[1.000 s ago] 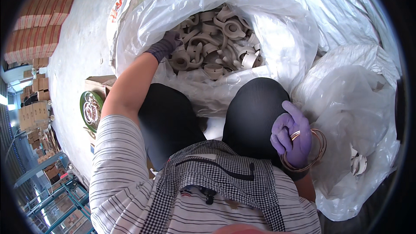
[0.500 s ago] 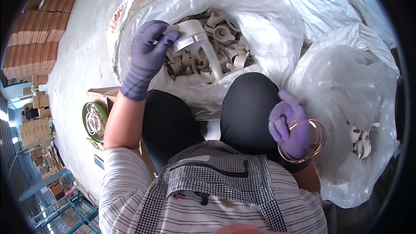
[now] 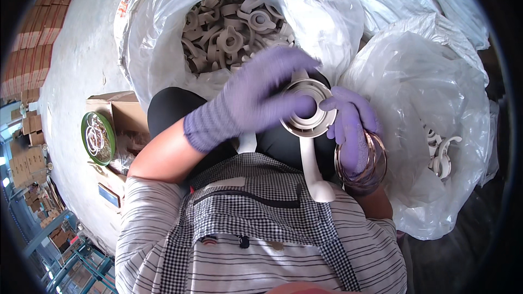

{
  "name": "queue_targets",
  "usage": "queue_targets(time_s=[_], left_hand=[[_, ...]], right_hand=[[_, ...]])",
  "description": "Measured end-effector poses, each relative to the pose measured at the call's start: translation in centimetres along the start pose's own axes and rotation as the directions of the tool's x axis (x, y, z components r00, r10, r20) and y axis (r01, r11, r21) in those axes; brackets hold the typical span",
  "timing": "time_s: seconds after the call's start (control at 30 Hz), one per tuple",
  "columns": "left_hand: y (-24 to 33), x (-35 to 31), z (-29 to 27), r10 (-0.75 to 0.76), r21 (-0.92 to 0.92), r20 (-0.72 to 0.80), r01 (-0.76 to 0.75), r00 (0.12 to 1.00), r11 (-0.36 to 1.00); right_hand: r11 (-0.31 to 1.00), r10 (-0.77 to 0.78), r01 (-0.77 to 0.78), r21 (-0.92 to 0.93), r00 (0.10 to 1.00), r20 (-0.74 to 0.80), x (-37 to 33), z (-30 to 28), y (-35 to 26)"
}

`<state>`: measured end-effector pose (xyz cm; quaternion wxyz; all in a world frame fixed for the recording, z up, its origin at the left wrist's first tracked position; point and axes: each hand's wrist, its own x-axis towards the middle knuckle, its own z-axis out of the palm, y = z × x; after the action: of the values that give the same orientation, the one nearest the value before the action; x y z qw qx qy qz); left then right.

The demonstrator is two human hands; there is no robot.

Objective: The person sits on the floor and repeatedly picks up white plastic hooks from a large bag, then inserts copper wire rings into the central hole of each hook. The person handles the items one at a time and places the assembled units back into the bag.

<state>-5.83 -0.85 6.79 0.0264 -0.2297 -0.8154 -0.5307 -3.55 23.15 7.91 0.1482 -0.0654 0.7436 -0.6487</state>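
Note:
A round, off-white plastic collar with a long curved handle (image 3: 312, 169) is between my hands, above my lap, its handle hanging toward my apron. My right hand (image 3: 354, 122), in a purple glove, holds the collar's right rim with bent fingers. Several copper-coloured metal rings (image 3: 376, 158) encircle that hand near the wrist. My left hand (image 3: 256, 95), also gloved and blurred by motion, reaches over the collar from the left. Its fingers are stretched out, and the thumb lies across the round face.
Ahead stands a large plastic-lined sack (image 3: 321, 16) of similar parts (image 3: 231, 38). A smaller lined sack (image 3: 414, 87) at right holds a few white pieces (image 3: 442, 160). To my left, a green round tray (image 3: 89, 155) with rings sits by a cardboard box (image 3: 131, 111). Stacked cartons (image 3: 32, 54) stand further left.
My left hand has brought the collar from over the large sack back and right to my lap. My right hand has moved up and now grips its rim. The view has shifted slightly.

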Motion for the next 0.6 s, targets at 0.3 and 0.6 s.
queue_targets(time_s=[0.3,0.6], left_hand=[[0.8,-1.8,2.4,0.201,0.246,0.055,-0.208,0.978,0.947],[5.2,-2.3,3.1,-0.152,-0.632,0.057,0.154,0.987,0.759]], right_hand=[[0.928,-0.371,0.362,-0.087,0.919,-0.132,2.9,-0.6,-1.1],[0.933,-0.355,0.349,-0.084,0.932,-0.076,3.5,0.0,-1.4]])
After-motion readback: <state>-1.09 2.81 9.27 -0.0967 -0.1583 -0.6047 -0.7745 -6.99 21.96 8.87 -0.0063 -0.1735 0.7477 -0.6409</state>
